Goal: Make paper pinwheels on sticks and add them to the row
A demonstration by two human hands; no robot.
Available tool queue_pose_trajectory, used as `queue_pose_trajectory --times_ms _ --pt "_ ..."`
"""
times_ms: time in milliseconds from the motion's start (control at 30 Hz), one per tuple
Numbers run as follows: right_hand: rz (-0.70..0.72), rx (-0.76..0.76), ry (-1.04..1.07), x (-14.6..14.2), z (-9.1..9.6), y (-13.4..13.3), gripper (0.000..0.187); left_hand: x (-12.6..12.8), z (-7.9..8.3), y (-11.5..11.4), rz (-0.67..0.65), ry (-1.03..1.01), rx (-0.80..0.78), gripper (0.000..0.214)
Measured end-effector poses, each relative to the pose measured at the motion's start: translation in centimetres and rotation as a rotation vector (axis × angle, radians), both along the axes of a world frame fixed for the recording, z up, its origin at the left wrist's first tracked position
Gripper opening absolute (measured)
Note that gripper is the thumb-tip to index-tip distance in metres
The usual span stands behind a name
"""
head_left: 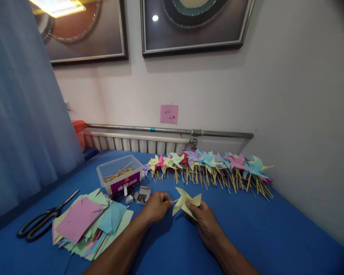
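A yellow paper pinwheel (184,198) is pinched by my right hand (204,219), whose thumb presses on its centre. To its left, my left hand (157,207) has its fingers closed around a thin wooden stick (175,200); the stick's tip points toward the pinwheel's edge, and whether the two are joined I cannot make out. Just beyond my left hand stands a small open box of metal pins (141,198), with a second small box (129,196) beside it.
Finished pinwheels (209,160) on sticks lie in a row along the wall. At left are a clear plastic tub (137,164) of sticks, a pile of cut paper sheets (80,219) and black-handled scissors (46,219). A pipe (126,129) and radiator run behind the blue-covered table (260,233).
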State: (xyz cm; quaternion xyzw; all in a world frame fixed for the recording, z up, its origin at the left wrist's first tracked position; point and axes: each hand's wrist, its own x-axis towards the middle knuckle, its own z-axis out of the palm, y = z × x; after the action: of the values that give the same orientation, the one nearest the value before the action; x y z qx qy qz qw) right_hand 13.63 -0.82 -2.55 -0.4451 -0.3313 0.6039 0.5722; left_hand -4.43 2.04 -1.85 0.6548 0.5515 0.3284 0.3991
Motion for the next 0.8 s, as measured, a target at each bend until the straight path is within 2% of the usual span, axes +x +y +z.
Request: queue_pose_trajectory --times_ms 100,267,433,600,800 --pt "-0.034 -0.024 0.002 0.0 0.1 0.0 0.043 0.3 0.0 -0.3 -0.029 -0.009 -0.017 0.015" --pt "-0.012 0.003 -0.028 0.0 0.0 0.1 0.042 0.5 0.4 -0.6 -0.047 -0.017 -0.026 0.015" --pt "0.008 0.006 -0.066 0.1 -0.9 0.6 0.045 0.6 0.6 -0.8 0.006 0.017 0.059 0.01" --pt "0.002 0.023 -0.121 0.1 -2.0 1.4 0.048 0.9 0.4 -0.9 -0.003 0.011 0.035 0.009" --pt "-0.005 0.01 -0.107 0.1 -1.9 1.2 0.049 1.0 0.5 -1.0 -0.004 0.013 0.047 0.008"
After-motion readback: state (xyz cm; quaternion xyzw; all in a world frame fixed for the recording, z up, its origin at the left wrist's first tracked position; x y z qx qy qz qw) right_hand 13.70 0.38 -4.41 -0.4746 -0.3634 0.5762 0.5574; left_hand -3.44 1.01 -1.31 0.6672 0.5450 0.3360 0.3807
